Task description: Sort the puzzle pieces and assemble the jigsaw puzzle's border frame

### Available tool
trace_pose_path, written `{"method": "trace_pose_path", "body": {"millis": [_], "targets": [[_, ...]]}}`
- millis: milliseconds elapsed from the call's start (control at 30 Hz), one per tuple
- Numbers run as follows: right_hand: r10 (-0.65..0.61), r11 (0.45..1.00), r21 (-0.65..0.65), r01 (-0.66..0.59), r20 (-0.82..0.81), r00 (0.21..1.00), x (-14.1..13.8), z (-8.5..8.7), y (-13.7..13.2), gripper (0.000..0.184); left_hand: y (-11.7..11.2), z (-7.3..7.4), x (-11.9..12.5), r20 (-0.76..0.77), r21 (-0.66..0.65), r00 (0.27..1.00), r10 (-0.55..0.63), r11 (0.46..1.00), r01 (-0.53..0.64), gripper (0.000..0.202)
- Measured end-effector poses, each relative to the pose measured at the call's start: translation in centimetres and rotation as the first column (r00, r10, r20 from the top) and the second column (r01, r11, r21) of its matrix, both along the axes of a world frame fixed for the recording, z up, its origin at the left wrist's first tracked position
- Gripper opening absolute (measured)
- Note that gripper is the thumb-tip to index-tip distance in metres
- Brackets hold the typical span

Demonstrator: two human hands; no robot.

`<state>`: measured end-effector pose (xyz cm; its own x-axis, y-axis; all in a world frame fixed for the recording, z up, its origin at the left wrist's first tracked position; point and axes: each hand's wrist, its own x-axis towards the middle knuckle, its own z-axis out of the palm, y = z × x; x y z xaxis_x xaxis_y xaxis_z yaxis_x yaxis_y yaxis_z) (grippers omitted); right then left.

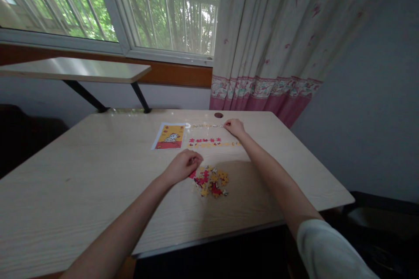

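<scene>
A pile of loose red and yellow puzzle pieces [212,181] lies on the pale wooden table [98,183]. My left hand [182,165] rests curled at the pile's left edge, its fingers closed over a red piece. Farther back, my right hand [233,127] pinches at the right end of a thin joined row of pale pieces [206,125]. Below that row runs a second joined strip of red and yellow pieces [212,142]. A yellow and red reference picture [169,136] with a white animal lies flat to the left of the strips.
A round cable hole [218,115] sits near the table's far edge. A shelf on black brackets [75,70] juts out under the window at back left. A flowered curtain [278,43] hangs at back right. The table's front edge runs just before my elbows.
</scene>
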<state>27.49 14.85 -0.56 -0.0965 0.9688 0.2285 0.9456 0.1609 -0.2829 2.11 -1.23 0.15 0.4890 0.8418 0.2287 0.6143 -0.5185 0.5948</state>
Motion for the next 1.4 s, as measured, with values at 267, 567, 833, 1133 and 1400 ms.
{"method": "trace_pose_path", "body": {"millis": [267, 567, 833, 1133, 1400], "targets": [[0.057, 0.997, 0.050, -0.059, 0.039, 0.998, -0.4, 1.7, -2.9, 0.023, -0.1, 0.2, 0.1, -0.011, 0.007, 1.000, 0.011, 1.000, -0.011, 0.020], [0.674, 0.738, 0.024, -0.675, 0.017, 0.738, -2.5, 0.3, -12.9, 0.025, -0.2, 0.0, 0.3, -0.034, 0.032, 0.999, -0.009, 0.999, 0.010, 0.017], [0.693, 0.720, 0.085, -0.688, -0.124, 0.710, -3.7, -1.0, -14.5, 0.022, -0.4, 0.5, 0.3, -0.043, 0.015, 0.999, -0.015, 1.000, 0.015, 0.018], [0.471, 0.833, 0.028, -0.553, -0.560, 0.682, -4.2, 0.3, -15.2, 0.009, -0.6, 0.3, 0.5, -0.011, 0.019, 0.999, -0.042, 0.999, 0.043, 0.017], [0.233, 0.923, -0.040, -0.383, -0.732, 0.640, -4.9, -0.2, -15.0, 0.011, -0.9, 0.3, 1.1, 0.132, -0.014, 0.991, -0.024, 1.000, 0.026, 0.022]]}}
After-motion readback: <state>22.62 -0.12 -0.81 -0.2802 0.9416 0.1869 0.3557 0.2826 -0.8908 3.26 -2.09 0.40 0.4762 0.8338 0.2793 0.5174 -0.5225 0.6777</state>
